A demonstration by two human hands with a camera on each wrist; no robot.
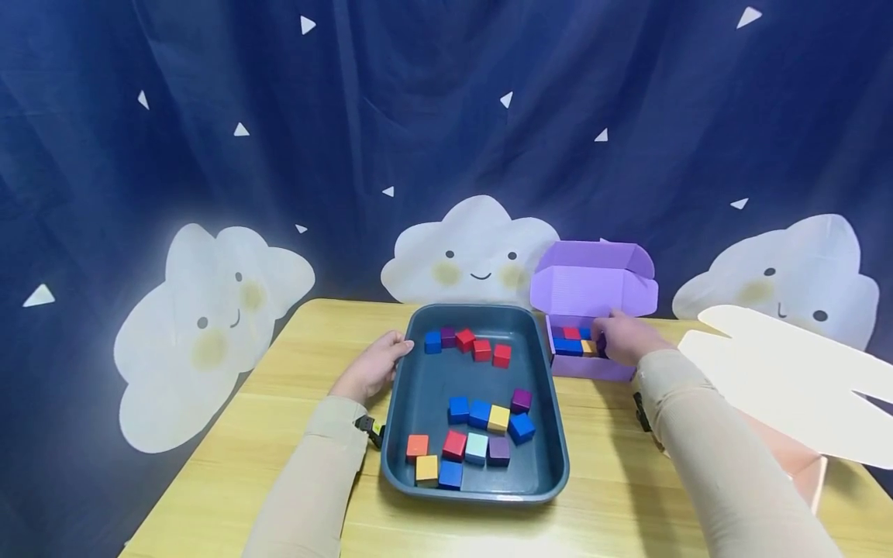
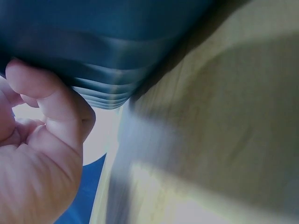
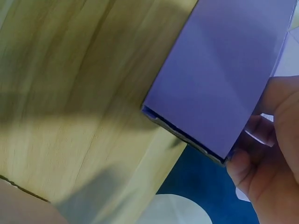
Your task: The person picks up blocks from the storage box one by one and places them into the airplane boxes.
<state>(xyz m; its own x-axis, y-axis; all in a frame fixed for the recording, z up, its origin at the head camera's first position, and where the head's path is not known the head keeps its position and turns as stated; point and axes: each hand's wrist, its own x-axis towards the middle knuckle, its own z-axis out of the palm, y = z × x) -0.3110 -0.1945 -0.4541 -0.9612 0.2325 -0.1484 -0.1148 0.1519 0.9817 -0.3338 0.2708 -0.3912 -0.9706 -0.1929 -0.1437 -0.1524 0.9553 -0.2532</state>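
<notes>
A dark teal tray (image 1: 401,403) holds several loose cubes, among them a red cube (image 1: 454,445), a light blue cube (image 1: 477,448) and a yellow cube (image 1: 427,470). My left hand (image 1: 373,368) grips the tray's left rim, with its fingers bent against the outer wall (image 2: 112,51). Right of the tray stands a purple box (image 1: 589,367) with its lid up and rows of coloured cubes inside. My right hand (image 1: 628,339) reaches into its right end and pinches a dark purple cube (image 1: 601,346); the right wrist view hides the cube behind the box wall (image 3: 215,70).
A pale pink box (image 1: 809,473) with a white, overexposed lid (image 1: 781,380) stands at the right, partly behind my right forearm. The wooden table (image 1: 328,329) ends at a dark blue curtain (image 1: 418,93) with clouds on it.
</notes>
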